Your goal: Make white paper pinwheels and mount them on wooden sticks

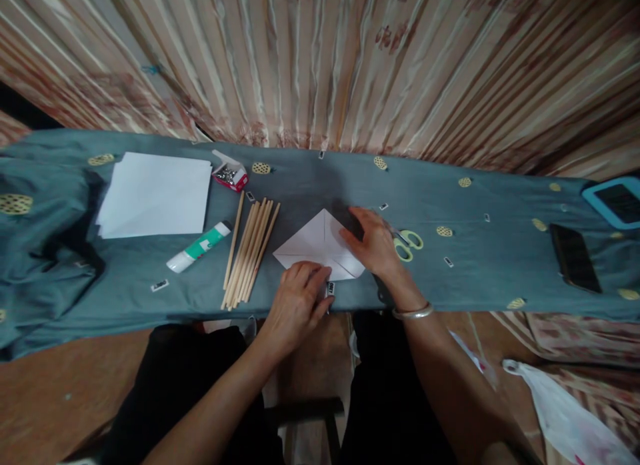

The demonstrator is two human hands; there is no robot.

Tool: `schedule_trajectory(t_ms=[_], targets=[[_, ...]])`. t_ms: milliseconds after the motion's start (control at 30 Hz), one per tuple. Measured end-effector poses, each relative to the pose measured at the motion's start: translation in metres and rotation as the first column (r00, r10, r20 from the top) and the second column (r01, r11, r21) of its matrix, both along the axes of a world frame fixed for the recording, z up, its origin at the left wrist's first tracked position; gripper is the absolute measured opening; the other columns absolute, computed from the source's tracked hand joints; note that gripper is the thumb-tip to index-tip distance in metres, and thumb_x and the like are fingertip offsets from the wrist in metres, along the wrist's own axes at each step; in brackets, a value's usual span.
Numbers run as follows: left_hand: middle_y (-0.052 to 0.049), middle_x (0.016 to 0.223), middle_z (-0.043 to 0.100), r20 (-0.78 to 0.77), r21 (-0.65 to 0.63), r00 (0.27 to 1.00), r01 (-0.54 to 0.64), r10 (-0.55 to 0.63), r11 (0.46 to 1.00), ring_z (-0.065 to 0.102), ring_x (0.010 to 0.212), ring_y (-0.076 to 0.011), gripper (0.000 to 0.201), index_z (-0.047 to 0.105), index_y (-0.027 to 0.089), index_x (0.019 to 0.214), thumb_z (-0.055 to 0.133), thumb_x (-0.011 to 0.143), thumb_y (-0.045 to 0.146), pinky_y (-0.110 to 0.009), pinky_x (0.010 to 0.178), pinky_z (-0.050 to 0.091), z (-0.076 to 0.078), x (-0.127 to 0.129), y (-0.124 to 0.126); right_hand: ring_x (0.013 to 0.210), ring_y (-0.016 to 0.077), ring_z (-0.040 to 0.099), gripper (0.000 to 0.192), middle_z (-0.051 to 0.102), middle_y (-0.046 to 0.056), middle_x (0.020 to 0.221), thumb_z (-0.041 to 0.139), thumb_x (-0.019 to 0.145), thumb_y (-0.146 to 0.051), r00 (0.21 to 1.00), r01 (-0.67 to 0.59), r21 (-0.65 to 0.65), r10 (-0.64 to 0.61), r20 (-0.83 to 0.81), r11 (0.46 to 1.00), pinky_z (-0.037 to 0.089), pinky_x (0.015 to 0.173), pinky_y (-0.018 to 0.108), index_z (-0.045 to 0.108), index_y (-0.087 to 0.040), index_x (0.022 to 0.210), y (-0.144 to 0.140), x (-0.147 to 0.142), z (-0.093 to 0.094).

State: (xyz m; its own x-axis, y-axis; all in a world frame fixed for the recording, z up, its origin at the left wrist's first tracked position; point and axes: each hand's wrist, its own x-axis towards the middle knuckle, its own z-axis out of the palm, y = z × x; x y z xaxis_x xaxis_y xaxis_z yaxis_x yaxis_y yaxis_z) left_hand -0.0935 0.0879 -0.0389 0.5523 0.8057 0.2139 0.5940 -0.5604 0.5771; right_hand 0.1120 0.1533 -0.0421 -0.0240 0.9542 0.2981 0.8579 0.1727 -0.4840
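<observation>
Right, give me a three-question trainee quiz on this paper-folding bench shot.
1. True or false: both hands rest on the folded white paper.
2. What lies just right of the right hand? A) glue stick B) scissors C) phone
3. Fill in: between the glue stick and the folded paper lies a bundle of wooden ____.

Key:
1. True: the left hand presses its near edge, the right hand its right side.
2. B, the green-handled scissors.
3. Sticks.
</observation>
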Motion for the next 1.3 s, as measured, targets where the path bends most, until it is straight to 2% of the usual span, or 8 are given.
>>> schedule_trajectory(t_ms=[200,400,500,733,933,1000,1133,1300], targets=[[-0.016,0.119,0.056,-0.049,0.026,0.998,-0.024,0.025,0.999,0.048,0.113,-0.0315,0.06,0.044,0.01,0.133,0.065,0.082,0.034,-0.047,0.092,0.041,0.001,0.0,-0.005,0.12,0.0306,0.057,0.054,0.062,0.019,0.129,0.064,0.084,-0.036,0.998,-0.031,-0.049,0.033,0.051,0.998,0.046,0.1,0.046,0.055,-0.009,0.13,-0.004,-0.009,0.004],[-0.016,0.124,0.055,-0.069,0.0,0.996,-0.05,0.05,0.999,0.047,0.117,-0.0324,0.062,0.039,0.013,0.137,0.061,0.082,0.031,-0.048,0.095,0.038,0.001,-0.006,-0.006,0.072,0.0204,0.068,0.051,0.074,0.01,0.103,0.069,0.078,-0.032,0.991,0.04,-0.215,-0.066,-0.114,0.976,0.056,0.07,0.038,0.06,-0.015,0.126,-0.007,-0.009,0.017],[-0.015,0.126,0.053,-0.079,0.011,0.994,-0.081,0.082,0.997,0.045,0.12,-0.0325,0.061,0.036,0.016,0.14,0.058,0.084,0.027,-0.048,0.097,0.036,0.001,-0.013,-0.007,0.072,0.0197,0.069,0.045,0.076,0.006,0.087,0.064,0.08,-0.027,0.955,-0.007,-0.304,-0.084,-0.285,0.952,0.054,0.069,0.035,0.061,-0.016,0.123,-0.009,-0.004,0.015],[-0.015,0.126,0.053,-0.068,0.097,0.988,-0.135,0.142,0.986,0.047,0.119,-0.0329,0.062,0.036,0.017,0.14,0.057,0.082,0.023,-0.049,0.097,0.039,0.0,-0.029,0.002,0.053,0.0142,0.062,0.036,0.071,0.0,0.066,0.074,0.064,-0.033,0.691,-0.165,-0.448,-0.222,-0.688,0.879,0.045,0.046,0.024,0.07,-0.017,0.097,-0.013,0.005,0.006],[-0.014,0.126,0.053,-0.069,0.228,0.97,-0.213,0.235,0.95,0.048,0.12,-0.0314,0.06,0.037,0.018,0.139,0.056,0.083,0.018,-0.049,0.101,0.039,0.01,-0.037,0.02,0.053,0.0121,0.063,0.048,0.07,-0.002,0.066,0.083,0.055,-0.036,0.429,0.03,-0.458,-0.426,-0.797,0.888,0.046,0.042,0.02,0.065,-0.019,0.097,-0.037,0.008,0.015],[-0.014,0.126,0.053,-0.06,0.232,0.97,-0.215,0.235,0.949,0.047,0.121,-0.0305,0.061,0.035,0.019,0.14,0.054,0.083,0.016,-0.049,0.102,0.038,0.011,-0.037,0.021,0.055,0.0129,0.065,0.05,0.071,-0.002,0.067,0.084,0.055,-0.037,0.392,0.054,-0.487,-0.467,-0.792,0.872,0.048,0.043,0.02,0.064,-0.018,0.097,-0.053,0.008,0.012],[-0.014,0.125,0.053,-0.067,0.169,0.975,-0.198,0.212,0.965,0.048,0.119,-0.0304,0.059,0.035,0.018,0.141,0.051,0.084,0.016,-0.05,0.101,0.04,0.007,-0.034,0.016,0.062,0.0151,0.068,0.047,0.073,0.004,0.085,0.076,0.069,-0.042,0.54,0.092,-0.43,-0.408,-0.736,0.898,0.055,0.049,0.026,0.063,-0.018,0.107,-0.076,0.011,0.004],[-0.015,0.129,0.053,-0.102,0.149,0.971,-0.2,0.216,0.968,0.049,0.121,-0.0312,0.056,0.035,0.018,0.14,0.051,0.087,0.02,-0.052,0.102,0.042,0.0,-0.036,0.015,0.097,0.0236,0.069,0.046,0.069,0.011,0.116,0.068,0.079,-0.035,0.815,0.17,-0.21,-0.257,-0.519,0.963,0.06,0.082,0.042,0.06,-0.02,0.121,-0.062,0.014,0.005]])
